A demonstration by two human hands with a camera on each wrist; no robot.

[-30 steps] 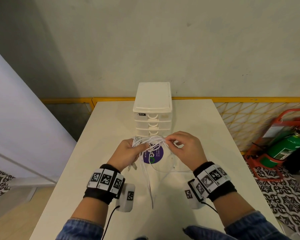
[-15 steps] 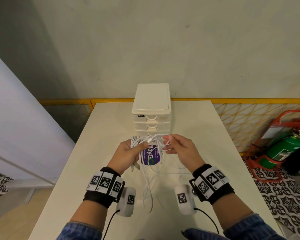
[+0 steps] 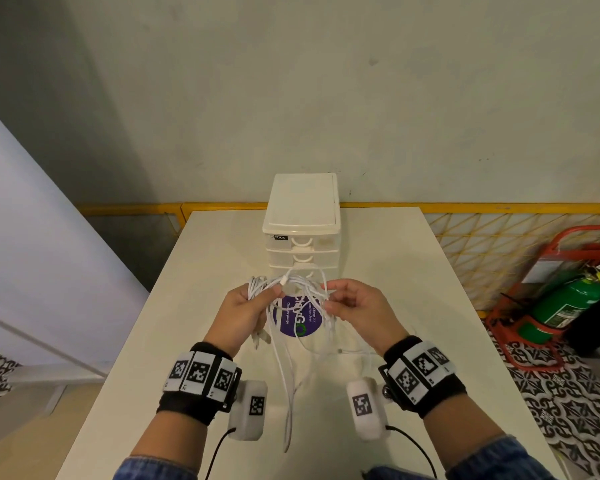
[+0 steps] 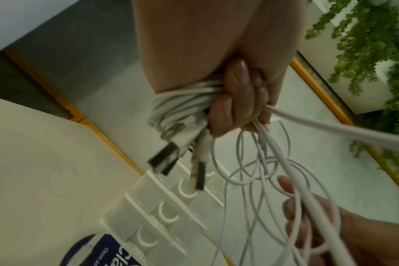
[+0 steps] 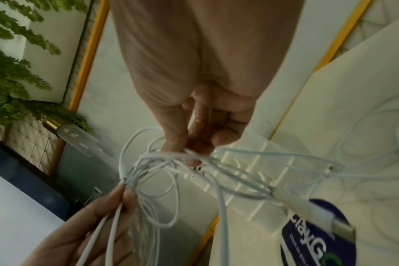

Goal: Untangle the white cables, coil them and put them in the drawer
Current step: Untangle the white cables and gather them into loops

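Note:
A tangle of white cables (image 3: 298, 289) hangs between both hands above the white table (image 3: 395, 271). My left hand (image 3: 246, 306) grips a bunched coil of cable (image 4: 180, 100) with USB plugs (image 4: 169, 158) sticking out below the fist. My right hand (image 3: 347, 306) pinches strands of the tangle (image 5: 171, 158) between thumb and fingers. Loose ends (image 3: 288, 393) trail down onto the table toward me. The white drawer unit (image 3: 302, 220) stands just behind the hands, all drawers shut.
A round purple sticker (image 3: 298, 320) lies on the table under the cables. A yellow mesh fence (image 3: 499, 244) runs behind the table. A green fire extinguisher (image 3: 565, 303) in a red stand sits on the floor at the right.
Both hands have lifted the tangle slightly and the right hand has turned, with its wrist rolled outward. The cables have spread a little between the hands.

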